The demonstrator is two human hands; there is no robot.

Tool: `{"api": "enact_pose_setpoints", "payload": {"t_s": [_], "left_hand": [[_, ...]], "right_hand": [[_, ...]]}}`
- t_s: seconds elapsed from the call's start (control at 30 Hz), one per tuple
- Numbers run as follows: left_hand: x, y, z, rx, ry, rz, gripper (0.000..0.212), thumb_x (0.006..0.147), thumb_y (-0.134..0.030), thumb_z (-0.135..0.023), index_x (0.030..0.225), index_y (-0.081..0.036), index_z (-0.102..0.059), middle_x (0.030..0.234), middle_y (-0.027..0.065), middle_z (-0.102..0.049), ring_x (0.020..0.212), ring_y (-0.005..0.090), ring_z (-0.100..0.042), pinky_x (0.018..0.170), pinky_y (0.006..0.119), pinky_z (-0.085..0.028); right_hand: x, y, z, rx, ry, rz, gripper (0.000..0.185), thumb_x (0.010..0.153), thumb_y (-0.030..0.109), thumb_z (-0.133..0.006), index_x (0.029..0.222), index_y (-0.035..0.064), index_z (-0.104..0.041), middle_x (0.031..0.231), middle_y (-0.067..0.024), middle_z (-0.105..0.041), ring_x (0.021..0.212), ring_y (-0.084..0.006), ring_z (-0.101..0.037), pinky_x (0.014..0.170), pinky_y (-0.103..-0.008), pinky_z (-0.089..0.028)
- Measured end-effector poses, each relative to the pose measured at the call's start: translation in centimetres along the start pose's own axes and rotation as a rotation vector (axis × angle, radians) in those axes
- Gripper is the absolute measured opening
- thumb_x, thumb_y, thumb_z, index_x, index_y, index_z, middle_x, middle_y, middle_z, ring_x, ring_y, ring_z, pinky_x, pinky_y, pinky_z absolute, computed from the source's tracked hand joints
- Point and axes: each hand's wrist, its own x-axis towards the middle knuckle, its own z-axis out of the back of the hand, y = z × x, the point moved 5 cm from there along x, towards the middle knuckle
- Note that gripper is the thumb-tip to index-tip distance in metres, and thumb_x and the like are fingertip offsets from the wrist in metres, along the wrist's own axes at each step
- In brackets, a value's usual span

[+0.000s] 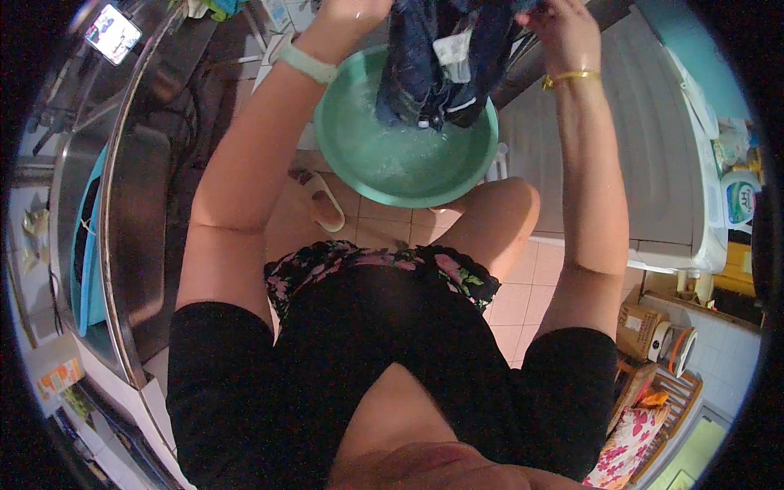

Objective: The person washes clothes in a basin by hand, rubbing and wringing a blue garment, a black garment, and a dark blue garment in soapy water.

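A dark blue wet garment (416,67), with a white label showing on it, hangs over a green plastic basin (398,177) that holds some water. Its lower end is within the basin's rim. At the top edge of the picture, my left hand (358,9) is partly cut off beside the garment, and its fingers are out of sight. On the garment's other side my right hand (560,27) is raised, its fingers bent at the edge of the dark cloth. The upper part of the garment lies beyond the picture.
A metal sink unit (138,245) with a blue basin (95,257) stands at the left. A grey-white appliance (612,165) is close to my right forearm, with a detergent bottle (741,199) beyond it. A slipper (327,205) lies on the tiled floor.
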Motion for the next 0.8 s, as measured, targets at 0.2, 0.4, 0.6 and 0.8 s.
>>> {"api": "enact_pose_setpoints", "payload": {"t_s": [0.2, 0.4, 0.6, 0.8], "left_hand": [[-11.1, 5.7, -2.6, -0.083, 0.133, 0.435, 0.030, 0.085, -0.014, -0.051, 0.109, 0.003, -0.057, 0.093, 0.0200, -0.062, 0.091, 0.0345, -0.060, 0.082, 0.038, -0.046], [-20.2, 3.4, -3.3, -0.219, 0.245, 0.516, 0.037, 0.080, -0.007, -0.049, 0.115, 0.005, -0.051, 0.112, 0.0224, -0.055, 0.109, 0.0384, -0.053, 0.096, 0.039, -0.040], [-25.8, 0.6, -3.2, -0.118, 0.566, 0.433, 0.038, 0.078, -0.011, -0.055, 0.113, 0.005, -0.052, 0.120, 0.0215, -0.051, 0.111, 0.0368, -0.051, 0.098, 0.040, -0.040], [-25.0, 2.6, -5.3, -0.059, 1.462, 1.010, 0.062, 0.081, -0.048, -0.064, 0.124, -0.004, -0.053, 0.133, 0.0200, -0.047, 0.119, 0.0347, -0.048, 0.101, 0.042, -0.039]], "right_hand": [[-5.3, -9.7, 2.9, -0.379, 0.179, -0.021, 0.016, 0.093, 0.014, -0.054, 0.104, 0.0045, -0.061, 0.089, -0.0031, -0.063, 0.067, -0.0115, -0.059, 0.060, -0.0273, -0.053], [-13.7, -19.4, 5.0, -0.620, 0.302, 0.056, 0.009, 0.093, 0.009, -0.054, 0.100, 0.0040, -0.058, 0.087, -0.0014, -0.059, 0.067, -0.0069, -0.054, 0.058, -0.0235, -0.052], [-19.5, -21.5, 3.2, -0.630, 0.500, -0.094, 0.010, 0.090, 0.012, -0.058, 0.098, 0.0060, -0.058, 0.071, 0.0012, -0.055, 0.062, -0.0070, -0.052, 0.059, -0.0225, -0.046], [-15.6, -18.7, 1.8, -1.001, 0.599, -0.488, 0.057, 0.086, 0.049, -0.062, 0.125, 0.0076, -0.055, 0.074, -0.0113, -0.063, 0.063, -0.0206, -0.063, 0.062, -0.0347, -0.051]]}}
